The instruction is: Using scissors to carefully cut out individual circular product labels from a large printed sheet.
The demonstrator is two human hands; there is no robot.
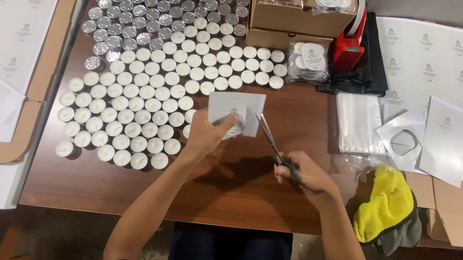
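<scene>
paper square point(242, 110) between left hand point(207, 133), scissors point(276, 147)

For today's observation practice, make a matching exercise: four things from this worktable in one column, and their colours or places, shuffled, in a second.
Things:
1. scissors
2. tape dispenser
3. cloth
4. white paper square

Descriptions:
A. yellow, at the table's right edge
B. held in the left hand
C. red, beside the cardboard boxes
D. held in the right hand

Pairs: 1-D, 2-C, 3-A, 4-B
</scene>
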